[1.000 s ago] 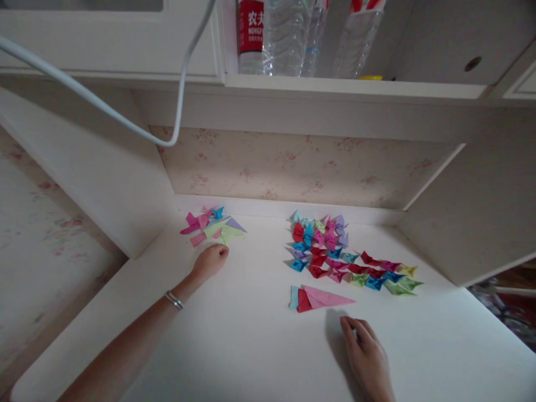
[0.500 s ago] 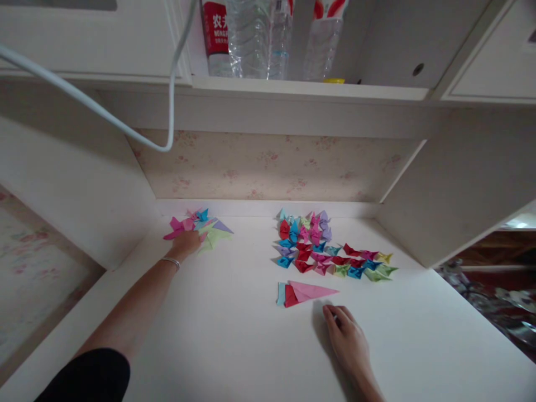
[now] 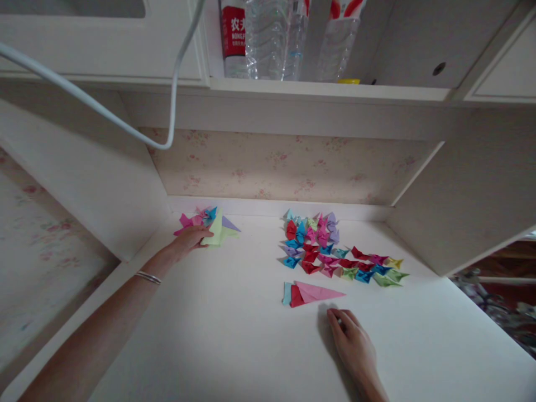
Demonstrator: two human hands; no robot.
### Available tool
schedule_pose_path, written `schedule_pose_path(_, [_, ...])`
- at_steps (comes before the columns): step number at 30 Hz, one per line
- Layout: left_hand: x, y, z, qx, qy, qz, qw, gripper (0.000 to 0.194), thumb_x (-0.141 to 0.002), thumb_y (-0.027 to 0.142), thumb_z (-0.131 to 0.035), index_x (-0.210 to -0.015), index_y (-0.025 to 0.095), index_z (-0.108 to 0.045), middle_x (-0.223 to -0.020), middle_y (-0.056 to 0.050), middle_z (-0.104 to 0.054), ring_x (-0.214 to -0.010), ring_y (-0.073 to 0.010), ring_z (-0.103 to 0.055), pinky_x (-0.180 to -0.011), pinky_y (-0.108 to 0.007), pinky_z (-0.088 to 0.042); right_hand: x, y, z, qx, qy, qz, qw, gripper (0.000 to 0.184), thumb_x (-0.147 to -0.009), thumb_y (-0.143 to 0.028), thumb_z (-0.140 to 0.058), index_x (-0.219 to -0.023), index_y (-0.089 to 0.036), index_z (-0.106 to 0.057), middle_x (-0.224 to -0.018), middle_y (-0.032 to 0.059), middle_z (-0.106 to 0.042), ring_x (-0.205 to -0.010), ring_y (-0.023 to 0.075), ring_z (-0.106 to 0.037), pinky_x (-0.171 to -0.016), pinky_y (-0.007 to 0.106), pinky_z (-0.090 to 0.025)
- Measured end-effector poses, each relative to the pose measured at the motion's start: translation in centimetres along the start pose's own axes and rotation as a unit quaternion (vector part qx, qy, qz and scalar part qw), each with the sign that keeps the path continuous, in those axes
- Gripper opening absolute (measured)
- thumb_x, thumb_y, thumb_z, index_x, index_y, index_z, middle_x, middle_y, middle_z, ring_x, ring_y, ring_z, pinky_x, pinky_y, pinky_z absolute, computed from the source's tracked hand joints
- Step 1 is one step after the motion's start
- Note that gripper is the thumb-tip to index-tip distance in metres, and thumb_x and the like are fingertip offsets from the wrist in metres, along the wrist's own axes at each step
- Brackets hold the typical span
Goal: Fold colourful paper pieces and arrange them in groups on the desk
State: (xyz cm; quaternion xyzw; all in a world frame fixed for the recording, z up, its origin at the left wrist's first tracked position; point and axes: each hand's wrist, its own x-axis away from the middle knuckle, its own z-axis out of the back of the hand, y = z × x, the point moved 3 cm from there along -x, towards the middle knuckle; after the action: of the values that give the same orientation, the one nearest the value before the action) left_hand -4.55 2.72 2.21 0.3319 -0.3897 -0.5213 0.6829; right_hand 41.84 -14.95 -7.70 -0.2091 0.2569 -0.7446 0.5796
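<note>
My left hand (image 3: 191, 239) is at the back left of the white table, its fingers closed on a light green folded paper (image 3: 215, 230). Around it lie pink, blue and purple folded pieces; the purple folded paper (image 3: 230, 224) pokes out to the right. My right hand (image 3: 352, 340) rests at the front right, fingers curled in with nothing visible in them. Just beyond it lies a pink folded paper (image 3: 318, 291), overlapping a red folded paper (image 3: 296, 296) and a light blue folded paper (image 3: 287, 293).
Several small coloured origami pieces (image 3: 310, 255) stand in rows at the centre right of the table (image 3: 234, 335). Overhead, a shelf (image 3: 326, 89) holds plastic bottles (image 3: 268, 39). A white cable (image 3: 96, 109) hangs at the upper left. Side panels flank the table.
My left hand reached into the left pile and now lifts a light green folded paper at its edge. My right hand keeps its place by the pink paper. The view swung right, then partly back.
</note>
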Motion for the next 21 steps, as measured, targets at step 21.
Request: schedule_pose_path(21, [11.0,5.3,-14.6,0.23,-0.384,-0.032,0.894,0.023,-0.078,0.038,-0.064,-0.078,0.016,-0.06,-0.079,-0.001,-0.056,-0.072,-0.0114,-0.054,-0.068,-0.024,-0.042,0.7,-0.9,0.2,0.034,0.018,0.048,0.998,0.045,-0.092,-0.051,-0.033,-0.097,-0.026,-0.069,-0.103,0.0037,-0.068,-0.087,0.0191,-0.063,-0.073,0.028,-0.044])
